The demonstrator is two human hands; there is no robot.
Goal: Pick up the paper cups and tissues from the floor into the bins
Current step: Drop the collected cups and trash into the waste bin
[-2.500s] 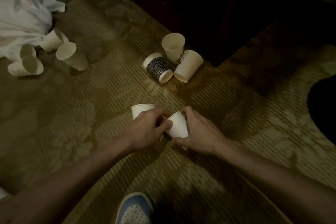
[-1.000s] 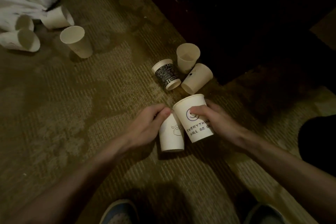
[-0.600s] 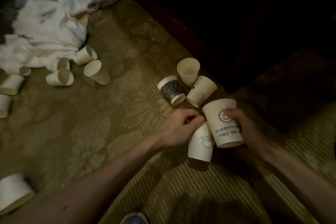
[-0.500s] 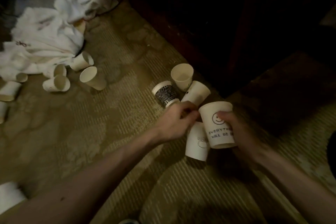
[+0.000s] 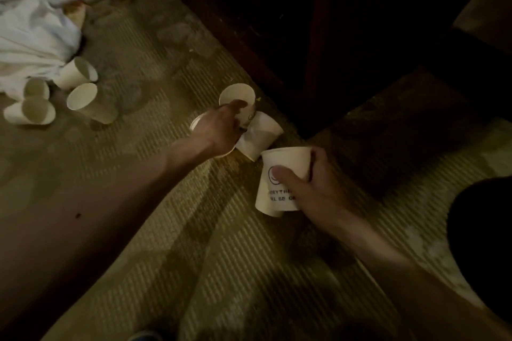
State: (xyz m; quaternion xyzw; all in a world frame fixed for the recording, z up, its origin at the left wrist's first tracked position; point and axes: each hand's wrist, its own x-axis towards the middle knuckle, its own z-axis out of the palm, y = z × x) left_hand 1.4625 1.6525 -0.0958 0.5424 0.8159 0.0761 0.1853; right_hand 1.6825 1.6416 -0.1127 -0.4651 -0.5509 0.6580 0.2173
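My right hand (image 5: 313,191) grips a white smiley-face paper cup (image 5: 285,163) that has a second cup nested under it, a little above the carpet. My left hand (image 5: 221,127) reaches over a cluster of three cups by the dark furniture. It covers the dark patterned cup (image 5: 194,123), of which only the rim shows. Its thumb lies at the mouth of a plain cup (image 5: 235,93), and its fingers are beside a tipped white cup (image 5: 260,133). Its grip is hidden. Several more cups (image 5: 83,102) lie at the left by crumpled white tissues (image 5: 27,22).
Dark wooden furniture (image 5: 332,22) fills the top right, its corner right behind the cup cluster. The floor is patterned olive carpet (image 5: 221,257). A dark shape (image 5: 482,230) sits at the right edge. My shoe tip (image 5: 144,336) shows at the bottom.
The cup from my left hand now sits nested under the smiley cup in my right hand. My left hand has let go and moved forward onto the cluster of three cups.
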